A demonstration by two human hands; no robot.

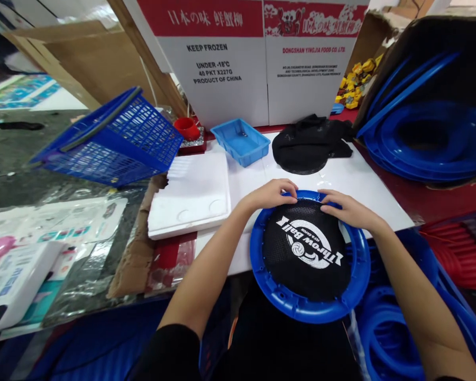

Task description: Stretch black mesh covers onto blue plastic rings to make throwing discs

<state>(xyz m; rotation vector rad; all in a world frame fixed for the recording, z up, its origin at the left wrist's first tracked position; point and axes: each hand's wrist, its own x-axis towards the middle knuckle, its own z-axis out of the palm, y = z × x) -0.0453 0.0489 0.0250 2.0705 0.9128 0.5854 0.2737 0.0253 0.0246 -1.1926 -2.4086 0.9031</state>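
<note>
A round blue plastic ring (261, 275) rests tilted against my lap and the near table edge. Across its middle lies a black mesh disc (275, 259) with a white "Throw Ball" print; a gap shows between mesh and ring at the right. At the far rim, the fingers of my left hand (272, 194) are bent together on the mesh's edge. My right hand (349, 210) has its fingers curled over the mesh edge just right of there. The fingertips partly cover the mesh border. Beyond the ring sits a pile of black mesh pieces (309, 145).
A light blue tray (241, 145) stands behind a white foam slab (194, 201). Left of it leans a blue basket (122, 137). More blue rings (428, 137) fill a carton at right, others (384, 328) lie low beside me. A printed white carton (238, 100) blocks the back.
</note>
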